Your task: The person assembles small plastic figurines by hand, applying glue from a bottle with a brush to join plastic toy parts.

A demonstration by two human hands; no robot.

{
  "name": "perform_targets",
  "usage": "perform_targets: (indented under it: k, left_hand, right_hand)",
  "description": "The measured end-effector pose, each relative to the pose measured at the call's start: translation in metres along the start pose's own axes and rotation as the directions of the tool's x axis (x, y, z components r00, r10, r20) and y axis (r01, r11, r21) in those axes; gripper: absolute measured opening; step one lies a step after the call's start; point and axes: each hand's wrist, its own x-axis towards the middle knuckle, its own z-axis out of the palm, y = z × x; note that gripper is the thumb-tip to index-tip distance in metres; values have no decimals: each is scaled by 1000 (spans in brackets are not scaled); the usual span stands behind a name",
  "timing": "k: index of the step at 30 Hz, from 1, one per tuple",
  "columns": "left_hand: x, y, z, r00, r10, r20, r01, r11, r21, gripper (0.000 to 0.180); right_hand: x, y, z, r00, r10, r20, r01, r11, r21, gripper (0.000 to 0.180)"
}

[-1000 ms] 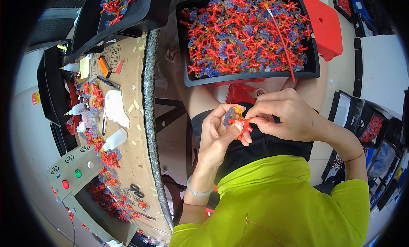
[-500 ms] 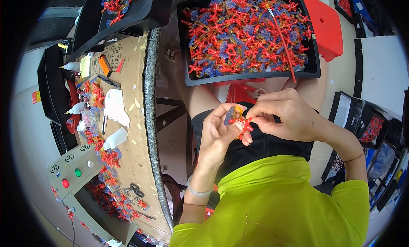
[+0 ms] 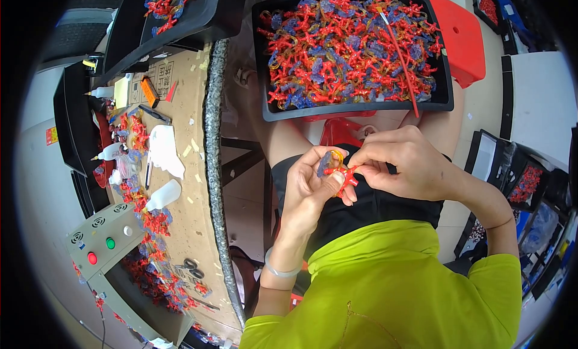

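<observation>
In front of my lap, my left hand (image 3: 310, 183) is closed around a small branched plastic piece (image 3: 347, 179), glossy red with a blue-purple lump and a clear yellow loop. Its thumb presses on the red part, and the loop stands up between thumb and fingers. From the right, my right hand (image 3: 403, 162) pinches at a tip of a red branch with thumb and forefinger. The fingers hide whatever else may be in that pinch. Just beyond both hands, a black tray (image 3: 355, 111) holds a heap of similar pieces, with a thin red-handled brush (image 3: 398, 59) lying across them.
A stone-edged table (image 3: 201, 228) on the left bears white squeeze bottles (image 3: 164, 195), scissors (image 3: 190, 268), an orange box cutter (image 3: 149, 92) and many similar pieces. A beige machine (image 3: 108, 234) with buttons stands there. A red stool (image 3: 459, 33) is behind the tray; more bins stand right.
</observation>
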Motion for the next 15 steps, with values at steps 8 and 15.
perform_targets:
  k: [8,15]
  left_hand:
    - [0,0,-2,1000,5,30,-5,1000,16,26]
    - [-4,-5,4,984,173,42,-177,980,96,26]
  right_hand:
    - [0,-1,0,1000,8,6,-8,1000,6,13]
    - [0,-1,-2,994,-103,-28,99,989,-110,18]
